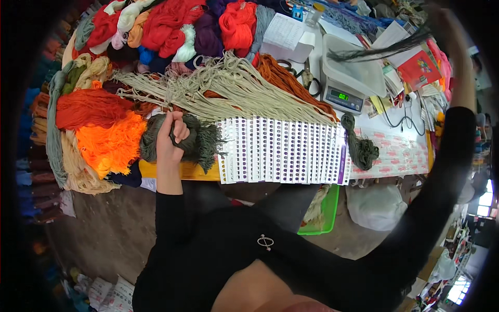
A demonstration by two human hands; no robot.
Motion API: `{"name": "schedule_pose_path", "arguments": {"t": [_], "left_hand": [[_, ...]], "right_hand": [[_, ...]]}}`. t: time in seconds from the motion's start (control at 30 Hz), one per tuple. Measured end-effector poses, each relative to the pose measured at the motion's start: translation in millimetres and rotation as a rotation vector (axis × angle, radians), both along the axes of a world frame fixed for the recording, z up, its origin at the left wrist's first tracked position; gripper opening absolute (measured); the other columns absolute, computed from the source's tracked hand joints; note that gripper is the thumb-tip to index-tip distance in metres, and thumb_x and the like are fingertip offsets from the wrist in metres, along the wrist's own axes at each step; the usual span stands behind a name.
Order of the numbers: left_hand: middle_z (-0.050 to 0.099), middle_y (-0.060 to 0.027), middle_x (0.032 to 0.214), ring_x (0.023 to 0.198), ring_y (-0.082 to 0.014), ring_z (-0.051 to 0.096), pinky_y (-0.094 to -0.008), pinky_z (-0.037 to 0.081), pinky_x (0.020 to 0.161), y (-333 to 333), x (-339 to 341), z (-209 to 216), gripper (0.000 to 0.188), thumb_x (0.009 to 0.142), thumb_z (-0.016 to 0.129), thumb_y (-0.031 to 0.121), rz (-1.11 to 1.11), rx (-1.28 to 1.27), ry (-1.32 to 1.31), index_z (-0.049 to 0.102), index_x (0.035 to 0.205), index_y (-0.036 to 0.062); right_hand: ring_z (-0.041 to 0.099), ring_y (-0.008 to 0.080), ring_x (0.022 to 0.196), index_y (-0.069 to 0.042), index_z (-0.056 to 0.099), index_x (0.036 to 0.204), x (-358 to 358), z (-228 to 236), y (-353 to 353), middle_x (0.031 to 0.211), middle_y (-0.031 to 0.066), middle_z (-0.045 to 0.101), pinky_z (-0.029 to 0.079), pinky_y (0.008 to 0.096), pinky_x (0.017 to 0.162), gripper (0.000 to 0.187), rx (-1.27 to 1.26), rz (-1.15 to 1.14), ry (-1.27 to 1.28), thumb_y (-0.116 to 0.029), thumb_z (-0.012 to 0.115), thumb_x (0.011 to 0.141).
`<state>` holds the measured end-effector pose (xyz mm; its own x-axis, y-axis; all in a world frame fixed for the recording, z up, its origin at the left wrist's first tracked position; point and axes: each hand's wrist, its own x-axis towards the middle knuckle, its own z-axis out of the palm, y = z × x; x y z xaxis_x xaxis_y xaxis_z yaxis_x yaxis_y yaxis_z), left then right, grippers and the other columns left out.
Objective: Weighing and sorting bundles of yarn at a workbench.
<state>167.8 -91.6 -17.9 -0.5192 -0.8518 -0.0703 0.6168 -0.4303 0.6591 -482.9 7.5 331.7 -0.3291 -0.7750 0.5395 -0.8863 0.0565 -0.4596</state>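
Observation:
My left hand (174,133) is closed, fingers curled in at the bundle of dark green yarn (193,136) near the table's front edge. That bundle's loose, frayed ends spread right, onto a white card with rows of small holes (280,151). Far up on the right, my right hand (442,22) is raised and blurred. Long thin dark strands of yarn (379,50) trail leftward from it, over the scale's tray. A small twisted dark green hank (358,143) lies at the card's right end. Behind the card stretches a long spread of pale grey-green yarn (234,86).
A digital scale (343,98) with a clear plastic tray (358,73) stands back right, beside black-handled scissors (313,87). Red yarn (171,26), orange yarn (112,143) and other hanks crowd the left. Below the table sits a green basket (328,213) by a white bag (376,205).

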Motion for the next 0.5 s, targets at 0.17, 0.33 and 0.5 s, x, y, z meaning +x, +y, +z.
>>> {"name": "schedule_pose_path", "arguments": {"t": [0.17,0.33,0.5], "left_hand": [[0.037,0.0029,0.053,0.042,-0.0058,0.029,-0.0218,0.023,0.046,4,2,6,0.03,0.096,0.035,0.023,-0.003,-0.028,-0.024,0.056,0.094,0.0013],[0.037,0.0028,0.052,0.04,-0.006,0.028,-0.0213,0.022,0.044,5,10,8,0.033,0.097,0.033,0.023,0.001,-0.033,-0.005,0.057,0.097,0.0002],[0.037,0.002,0.052,0.04,-0.0056,0.031,-0.0205,0.024,0.045,27,2,46,0.043,0.095,0.036,0.033,-0.17,-0.036,0.217,0.047,0.121,0.0007]], "right_hand": [[0.06,0.0172,0.074,-0.007,0.065,0.096,29,-230,-9,0.082,0.0062,0.065,0.046,0.03,0.068,0.025,0.376,0.127,-0.006,-0.024,0.051,0.086],[0.061,0.0289,0.075,-0.005,0.058,0.095,113,-351,58,0.092,0.0101,0.061,0.046,0.0393,0.065,0.025,0.462,-0.229,0.281,-0.027,0.055,0.083],[0.061,0.0225,0.074,-0.003,0.054,0.105,186,-335,100,0.099,0.0108,0.058,0.047,0.0301,0.066,0.024,0.02,-0.155,0.014,-0.011,0.057,0.083]]}}
